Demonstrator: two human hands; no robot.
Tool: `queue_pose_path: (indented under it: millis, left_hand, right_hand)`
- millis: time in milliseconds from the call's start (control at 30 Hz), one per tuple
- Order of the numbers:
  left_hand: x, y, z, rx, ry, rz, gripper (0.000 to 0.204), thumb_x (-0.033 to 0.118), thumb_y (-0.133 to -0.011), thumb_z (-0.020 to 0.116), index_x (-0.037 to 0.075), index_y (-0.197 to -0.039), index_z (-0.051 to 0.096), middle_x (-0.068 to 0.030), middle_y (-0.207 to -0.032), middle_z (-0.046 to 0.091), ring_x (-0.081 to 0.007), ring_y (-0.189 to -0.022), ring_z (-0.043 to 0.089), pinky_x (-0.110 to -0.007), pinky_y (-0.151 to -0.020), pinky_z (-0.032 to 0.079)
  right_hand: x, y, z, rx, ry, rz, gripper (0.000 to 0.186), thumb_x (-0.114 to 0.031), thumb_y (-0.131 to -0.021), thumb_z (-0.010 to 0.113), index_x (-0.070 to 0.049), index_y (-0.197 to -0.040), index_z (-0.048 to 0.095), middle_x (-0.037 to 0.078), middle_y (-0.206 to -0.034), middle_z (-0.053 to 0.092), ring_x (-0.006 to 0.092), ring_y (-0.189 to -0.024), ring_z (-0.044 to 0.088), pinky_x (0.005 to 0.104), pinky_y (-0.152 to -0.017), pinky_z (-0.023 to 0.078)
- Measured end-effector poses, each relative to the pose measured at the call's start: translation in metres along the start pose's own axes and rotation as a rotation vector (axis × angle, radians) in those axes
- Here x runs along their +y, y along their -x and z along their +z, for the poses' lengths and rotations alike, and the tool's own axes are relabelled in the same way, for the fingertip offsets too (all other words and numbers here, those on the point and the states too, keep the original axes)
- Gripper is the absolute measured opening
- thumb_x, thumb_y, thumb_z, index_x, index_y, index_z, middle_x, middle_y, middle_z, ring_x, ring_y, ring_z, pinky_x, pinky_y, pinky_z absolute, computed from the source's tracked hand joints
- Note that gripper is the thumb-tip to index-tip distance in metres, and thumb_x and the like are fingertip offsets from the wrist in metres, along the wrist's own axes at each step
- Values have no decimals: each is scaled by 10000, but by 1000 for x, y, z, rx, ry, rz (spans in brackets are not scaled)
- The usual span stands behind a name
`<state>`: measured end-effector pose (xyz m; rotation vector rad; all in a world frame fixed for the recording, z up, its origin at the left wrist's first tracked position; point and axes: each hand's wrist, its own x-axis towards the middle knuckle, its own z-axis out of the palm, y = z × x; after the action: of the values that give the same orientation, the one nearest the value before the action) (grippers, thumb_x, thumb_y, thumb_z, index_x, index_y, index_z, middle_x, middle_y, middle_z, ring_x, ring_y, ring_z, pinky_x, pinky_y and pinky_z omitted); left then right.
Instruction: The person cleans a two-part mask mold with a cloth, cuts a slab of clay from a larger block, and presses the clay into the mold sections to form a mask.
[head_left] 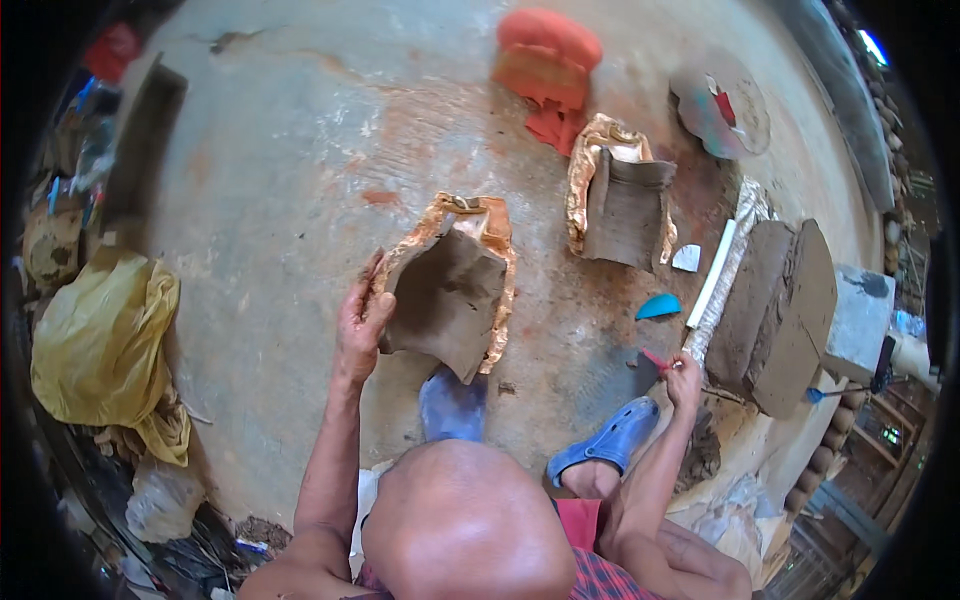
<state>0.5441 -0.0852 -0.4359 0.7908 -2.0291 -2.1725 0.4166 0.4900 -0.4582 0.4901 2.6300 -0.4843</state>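
My left hand (362, 318) grips the left wall of a pale tan, rough-edged mold (497, 235), thumb inside and fingers outside. A grey-brown clay sheet (445, 290) lines this mold and sticks out past its near edge. Low on the right, my right hand (684, 384) is closed around a small tool with a pink part (655, 360); its working end is too small to make out. Just beyond that hand lies a teal half-round scraper (658, 307). A second mold (579, 190), lined with a clay slab (628, 215), rests farther off to the right.
To my right stand a big clay block (760, 310), a white strip (712, 272) and a grey concrete block (858, 320). A white piece (686, 258) lies near the second mold. Farther off are an orange-red stool (548, 50) and a round board (745, 120). A yellow plastic sheet (105, 340) lies left.
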Motion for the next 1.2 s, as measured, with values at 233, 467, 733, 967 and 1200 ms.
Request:
queue_pose_path:
  millis: [233,467,733,967,1200]
  left_hand:
    - [-1,12,15,55,45,1,859,388,-963,716,-39,-1620,363,-182,-1650,423,-275,-1522,401,-396,-1259,284]
    - [-5,11,31,166,102,44,910,384,-940,757,-64,-1616,343,-218,-1566,514,-283,-1448,488,-391,-1226,342]
    - [-9,42,24,334,-167,265,1153,595,-805,857,102,-1680,290,-207,-1719,289,-361,-1573,315,-532,-1255,297]
    - [-4,88,51,233,-924,488,1247,741,-676,856,302,-1689,277,-207,-1773,71,-528,-1605,-42,-725,-1243,22]
    - [-19,84,60,198,-962,408,1139,757,-705,803,329,-1661,357,-190,-1779,62,-530,-1605,-55,-719,-1251,20]
  right_hand:
    - [-85,52,-29,82,-427,-251,145,-48,-851,786,-17,-991,760,17,-761,630,117,-691,550,283,-652,455]
    - [-212,87,0,-217,-522,-715,134,3,-945,689,20,-1074,720,15,-883,696,61,-821,636,234,-715,519]
    - [-306,84,69,-234,-702,-643,488,53,-971,653,24,-1449,557,110,-1042,696,135,-901,703,290,-775,590]
    - [-320,45,99,-293,-591,-629,310,-38,-1014,618,13,-1313,684,165,-887,728,186,-749,705,366,-693,572]
    - [-333,34,88,-583,-577,-581,335,-79,-1080,576,-94,-1393,696,-10,-836,666,49,-592,517,242,-538,440]
